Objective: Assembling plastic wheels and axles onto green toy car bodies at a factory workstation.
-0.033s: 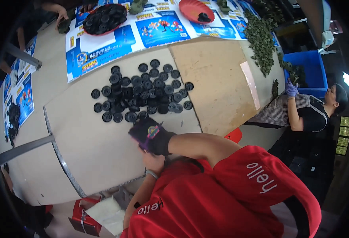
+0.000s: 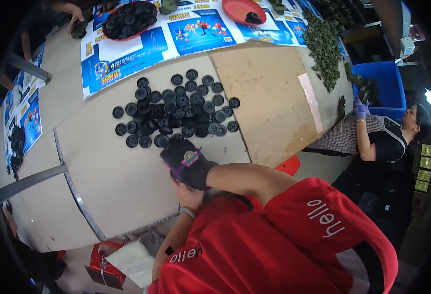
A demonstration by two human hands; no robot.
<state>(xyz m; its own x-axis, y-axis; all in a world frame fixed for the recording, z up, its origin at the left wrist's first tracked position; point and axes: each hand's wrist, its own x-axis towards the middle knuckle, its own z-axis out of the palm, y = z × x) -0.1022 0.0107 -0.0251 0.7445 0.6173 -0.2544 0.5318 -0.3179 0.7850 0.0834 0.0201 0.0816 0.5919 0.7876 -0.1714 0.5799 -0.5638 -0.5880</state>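
at far left, a heap of small dark parts point(image 2: 17, 147) lies on a printed sheet point(image 2: 33, 122). on the desk point(image 2: 122, 186), black discs point(image 2: 176, 110) are loosely clustered, some overlapping, just beyond the wearer's hands. the left hand point(image 2: 190, 198), with a pale wristband point(image 2: 187, 211), is drawn up close against the right hand point(image 2: 182, 160), which has a black covering with a colourful patch. fingers of both are largely hidden; whether clenched, released or grasping cannot be told. right of the discs lies a brown board point(image 2: 264, 103); farther right, a co-worker point(image 2: 350, 134) is at a blue bin point(image 2: 394, 85).
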